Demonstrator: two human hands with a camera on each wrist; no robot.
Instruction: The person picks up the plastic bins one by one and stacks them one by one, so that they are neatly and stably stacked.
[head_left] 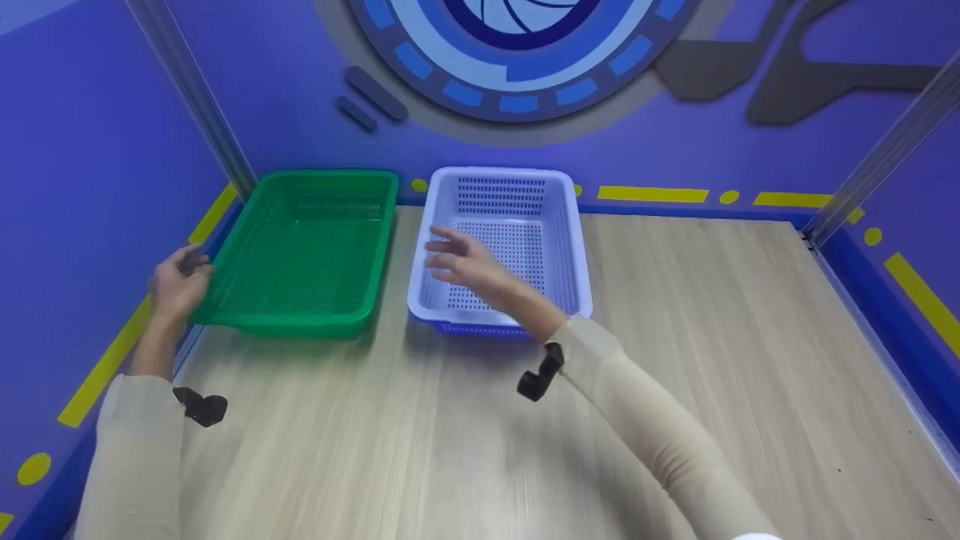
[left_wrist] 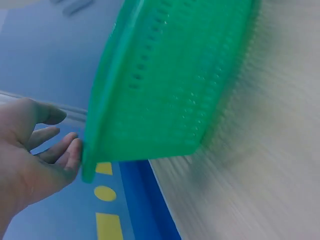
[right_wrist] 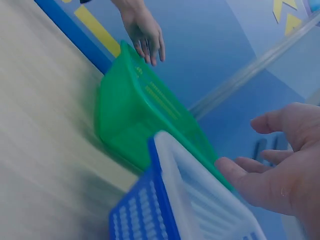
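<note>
In the head view a green plastic basket (head_left: pixel 300 255) stands at the back left of the wooden table, with nothing seen inside. My left hand (head_left: pixel 180 281) is at its left rim, fingers loosely bent and holding nothing; in the left wrist view the fingertips (left_wrist: pixel 75 147) are close to or against the rim, and I cannot tell whether they touch. A white-and-blue slotted basket (head_left: pixel 504 319) stands to the right of the green one. Over its left side hovers my right hand (head_left: pixel 469 262), fingers spread and relaxed, with nothing in it.
Blue printed panels (head_left: pixel 480 142) enclose the table at the back and both sides. Metal posts (head_left: pixel 202 97) rise at the two back corners. Bare wooden tabletop (head_left: pixel 697 315) extends to the right and in front of the baskets.
</note>
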